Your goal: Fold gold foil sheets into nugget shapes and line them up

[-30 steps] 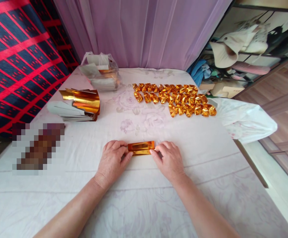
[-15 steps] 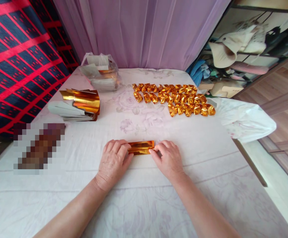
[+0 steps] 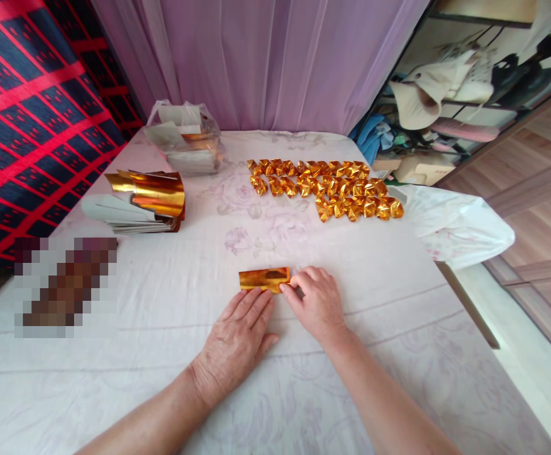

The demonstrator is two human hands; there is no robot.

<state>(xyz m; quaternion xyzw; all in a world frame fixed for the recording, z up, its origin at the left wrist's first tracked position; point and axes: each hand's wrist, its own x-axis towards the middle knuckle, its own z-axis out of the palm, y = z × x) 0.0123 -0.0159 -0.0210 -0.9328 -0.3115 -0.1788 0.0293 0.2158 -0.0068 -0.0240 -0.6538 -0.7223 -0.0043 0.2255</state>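
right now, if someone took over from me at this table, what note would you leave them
Left hand: flat on the white cloth, fingertips just below the folded gold foil paper strip, holding nothing.
Right hand: fingertips pinching the strip's right end against the cloth.
Done: a cluster of small folded gold foil pieces lies in rows at the far right.
Left: the strip is only a flat band so far; a stack of unfolded gold foil sheets sits far left, with more in the clear plastic bag behind it.
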